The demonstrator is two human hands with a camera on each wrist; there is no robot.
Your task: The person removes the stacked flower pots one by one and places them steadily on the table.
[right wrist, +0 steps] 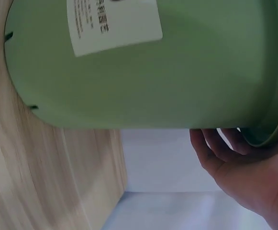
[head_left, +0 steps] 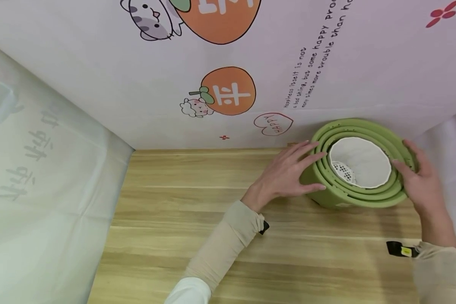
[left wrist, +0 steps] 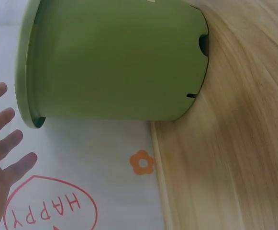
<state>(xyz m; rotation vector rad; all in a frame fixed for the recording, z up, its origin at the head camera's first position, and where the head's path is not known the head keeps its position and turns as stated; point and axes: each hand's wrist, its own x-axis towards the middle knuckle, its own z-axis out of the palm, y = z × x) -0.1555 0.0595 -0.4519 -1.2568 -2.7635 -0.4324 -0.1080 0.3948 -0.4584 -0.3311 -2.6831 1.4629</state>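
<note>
A nested stack of green flower pots [head_left: 328, 197] stands upright on the wooden table, with a white pot [head_left: 368, 160] innermost. Perforated white mesh [head_left: 343, 171] shows inside the white pot. My right hand [head_left: 425, 185] grips the stack's right rim, thumb over the edge and fingers around the outside. On the left, my left hand [head_left: 283, 175] has its fingers spread at the rim; in the left wrist view these fingers are straight, beside the outer pot [left wrist: 115, 62]. A printed white label [right wrist: 117, 26] is on the outer pot's wall.
The wooden tabletop [head_left: 197, 202] meets a printed white backdrop [head_left: 148, 97] close behind the pots. Pale sheets hang at the left [head_left: 42, 177] and at the right [head_left: 452, 156], the right one close to my right hand.
</note>
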